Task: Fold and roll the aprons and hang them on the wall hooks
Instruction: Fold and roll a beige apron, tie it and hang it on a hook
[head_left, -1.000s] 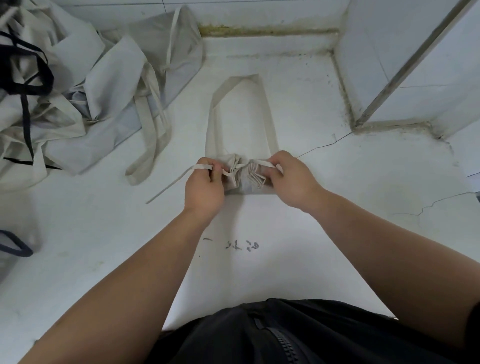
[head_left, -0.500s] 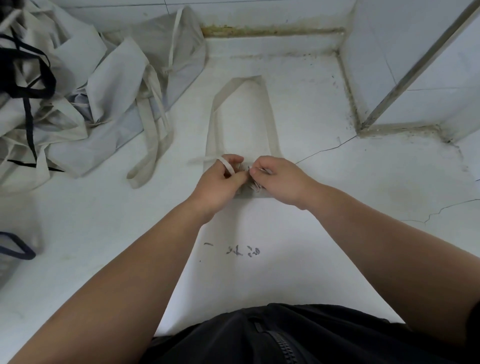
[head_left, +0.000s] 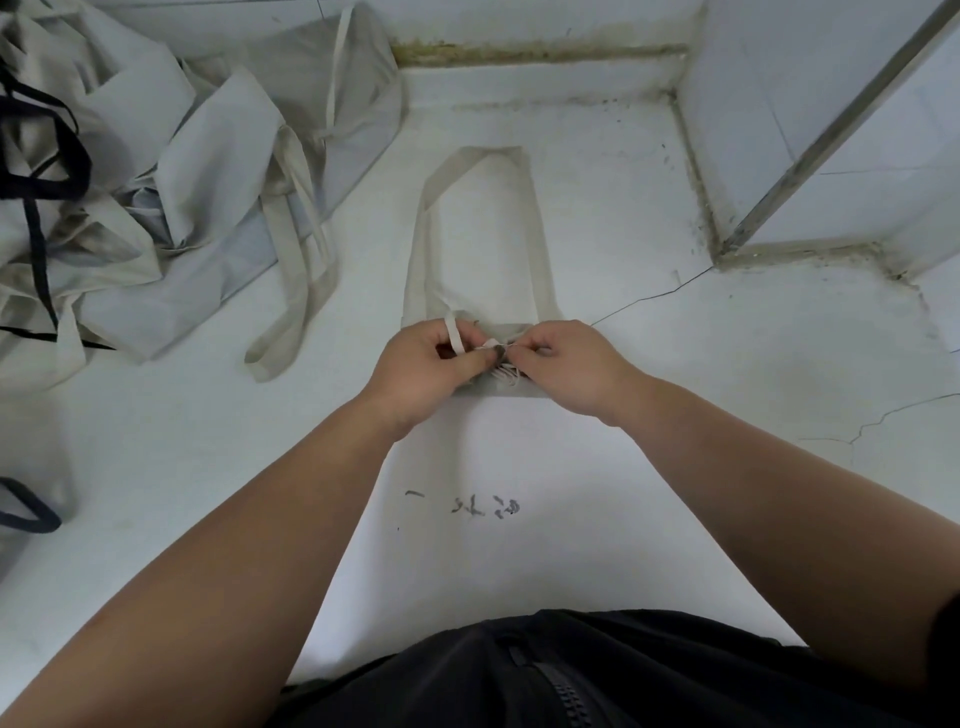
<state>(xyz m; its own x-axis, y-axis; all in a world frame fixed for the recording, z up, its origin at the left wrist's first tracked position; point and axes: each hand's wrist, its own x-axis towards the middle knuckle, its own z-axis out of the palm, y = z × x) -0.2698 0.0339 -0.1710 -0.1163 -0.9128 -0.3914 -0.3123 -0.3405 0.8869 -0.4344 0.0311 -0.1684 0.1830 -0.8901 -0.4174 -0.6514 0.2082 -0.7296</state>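
Note:
A rolled beige apron (head_left: 500, 378) lies on the white floor in front of me, mostly hidden under my hands. Its neck strap loop (head_left: 535, 234) stretches flat away from the roll. My left hand (head_left: 431, 364) pinches a narrow tie strap (head_left: 455, 332) that loops up over its fingers. My right hand (head_left: 561, 364) pinches the other end of the tie against the roll. The fingertips of both hands meet above the middle of the roll.
A heap of loose beige aprons (head_left: 171, 176) with dark straps (head_left: 47, 171) fills the far left. A white tiled wall corner with a metal strip (head_left: 831, 135) stands at the right. Cracks run across the floor at right. Dark scribbles (head_left: 483, 506) mark the floor near me.
My hands were apart, pulling the tie ends outward to each side; they have come together over the middle of the roll, and the long strap end at left has been drawn in.

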